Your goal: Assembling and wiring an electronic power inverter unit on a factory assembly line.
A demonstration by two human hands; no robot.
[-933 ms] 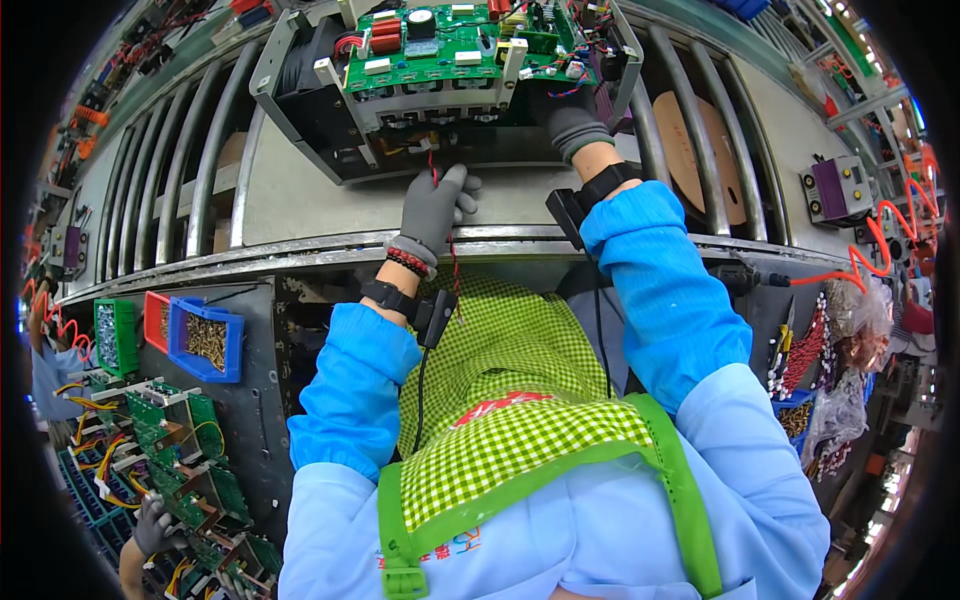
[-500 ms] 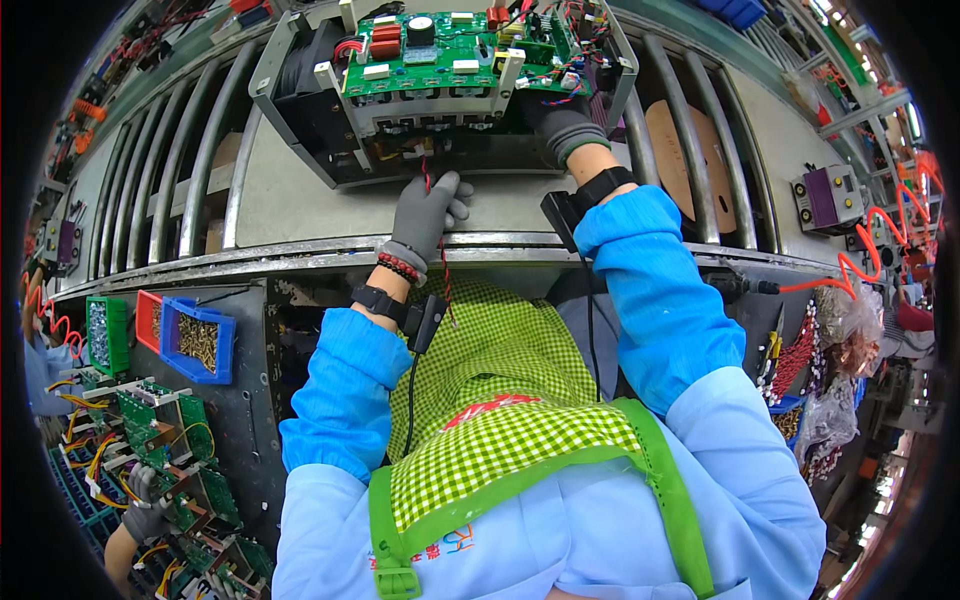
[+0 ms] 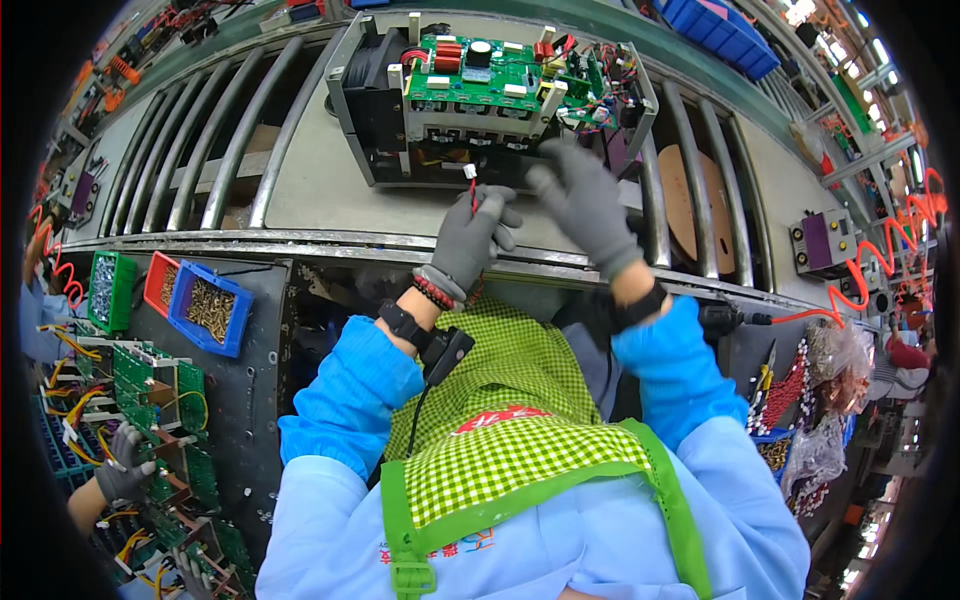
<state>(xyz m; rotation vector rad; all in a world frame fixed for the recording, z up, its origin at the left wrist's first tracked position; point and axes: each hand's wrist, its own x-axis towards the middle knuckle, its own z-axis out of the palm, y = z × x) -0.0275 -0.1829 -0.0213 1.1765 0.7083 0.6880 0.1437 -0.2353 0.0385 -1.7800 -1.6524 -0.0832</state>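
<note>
My gloved left hand (image 3: 468,240) is closed around a thin red-and-black wire (image 3: 474,190), its white plug (image 3: 470,171) sticking up past the fingers. Just beyond stands an open-framed electrical unit (image 3: 490,120), its green circuit board (image 3: 480,75) on top, carrying red parts, a round black-and-white part and bundled wires. My gloved right hand (image 3: 592,210) is in front of the unit's right end. Motion blurs its fingers, but they look spread from the thumb, with nothing visible in them. The wire's lower part is mostly hidden by my left hand.
Metal rollers (image 3: 235,140) flank the bench plate. At left are a blue bin (image 3: 212,308) of brass-coloured screws, a green bin (image 3: 108,290) and stacked circuit boards (image 3: 150,400), where another person's gloved hand (image 3: 125,465) is. A coiled orange hose (image 3: 860,270) hangs at right.
My right hand has come out from the unit's right side toward me. The wire's white plug now shows above my left hand. The unit and bench appear shifted in view.
</note>
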